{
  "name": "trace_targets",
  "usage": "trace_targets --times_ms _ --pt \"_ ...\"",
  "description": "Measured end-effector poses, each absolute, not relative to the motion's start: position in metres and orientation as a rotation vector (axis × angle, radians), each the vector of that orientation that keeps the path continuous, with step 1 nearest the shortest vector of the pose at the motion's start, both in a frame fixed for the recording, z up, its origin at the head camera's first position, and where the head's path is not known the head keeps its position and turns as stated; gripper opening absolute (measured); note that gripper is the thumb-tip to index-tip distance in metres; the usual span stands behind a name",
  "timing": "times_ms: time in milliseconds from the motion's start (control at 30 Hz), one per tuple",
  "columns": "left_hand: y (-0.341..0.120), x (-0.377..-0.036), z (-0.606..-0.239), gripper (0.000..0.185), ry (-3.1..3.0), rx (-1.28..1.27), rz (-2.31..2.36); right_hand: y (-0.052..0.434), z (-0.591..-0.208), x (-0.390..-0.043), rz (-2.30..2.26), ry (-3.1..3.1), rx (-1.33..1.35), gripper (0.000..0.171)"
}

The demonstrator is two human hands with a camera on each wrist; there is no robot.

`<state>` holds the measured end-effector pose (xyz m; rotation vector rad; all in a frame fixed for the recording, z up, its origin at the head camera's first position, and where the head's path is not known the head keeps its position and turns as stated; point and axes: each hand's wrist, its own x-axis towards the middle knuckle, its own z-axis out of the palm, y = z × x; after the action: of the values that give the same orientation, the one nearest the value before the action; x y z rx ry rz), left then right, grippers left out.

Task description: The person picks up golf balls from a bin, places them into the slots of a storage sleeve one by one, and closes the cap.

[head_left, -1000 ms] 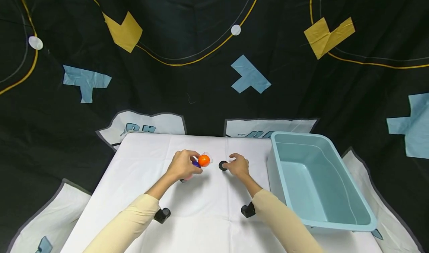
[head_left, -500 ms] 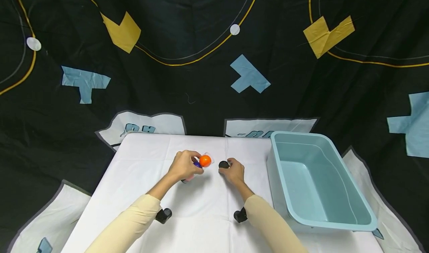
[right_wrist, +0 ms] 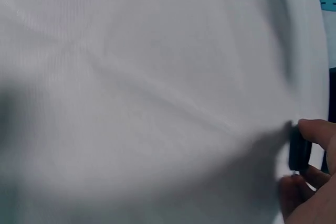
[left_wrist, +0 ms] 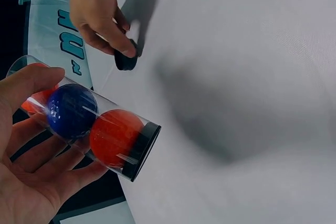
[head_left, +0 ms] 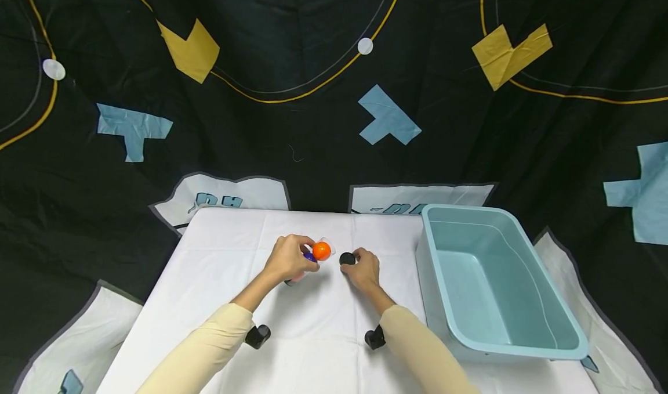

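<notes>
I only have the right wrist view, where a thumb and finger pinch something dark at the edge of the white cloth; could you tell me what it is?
Observer: It is a small round black cap, pinched by the right hand on the white tablecloth.
Operator: Thank you; what is the other hand doing?
Observer: The left hand grips a clear tube lying across its fingers.
Operator: Is anything inside it?
Observer: Yes, a blue ball sits between two orange balls.
Operator: Is there a container nearby?
Observer: A light blue bin stands to the right of the right hand.
</notes>
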<state>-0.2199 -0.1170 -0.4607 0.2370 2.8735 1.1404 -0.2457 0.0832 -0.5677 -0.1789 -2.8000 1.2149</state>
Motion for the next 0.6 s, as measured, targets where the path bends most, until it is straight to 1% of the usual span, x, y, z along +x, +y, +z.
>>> trace_targets --times_ms 233,600 --pt "-0.114 -0.221 -0.463 0.037 2.878 0.23 1.14 0.097 -0.534 -0.251 1.15 -2.912 -0.167 0.038" --pt "-0.108 -0.222 -0.466 0.033 2.882 0.23 1.159 0.103 -0.471 -0.252 1.13 -3.015 0.066 0.041"
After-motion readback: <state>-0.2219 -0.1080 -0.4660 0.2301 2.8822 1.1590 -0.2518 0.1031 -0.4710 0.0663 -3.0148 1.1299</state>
